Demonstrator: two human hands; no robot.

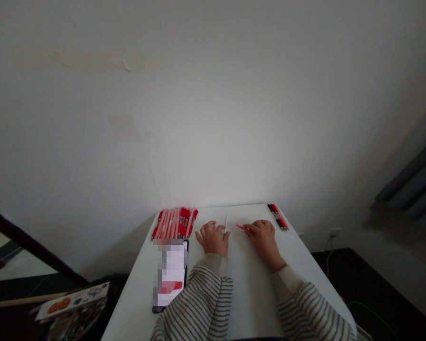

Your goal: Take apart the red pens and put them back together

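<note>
My left hand rests low over the white table, its fingers bent and spread apart. Just past its fingertips and thumb lies a thin white stick that looks like a pen refill; whether the hand touches it I cannot tell. A bit of pink shows between the left fingers, mostly covered. To the right, my right hand pinches a short pink pen part, which points left. Many red and pink pens lie side by side at the table's back left.
A phone with a lit, blurred screen lies left of my left forearm. Several red and black pens lie at the back right edge. The white table meets the wall behind. A cluttered container stands at lower left.
</note>
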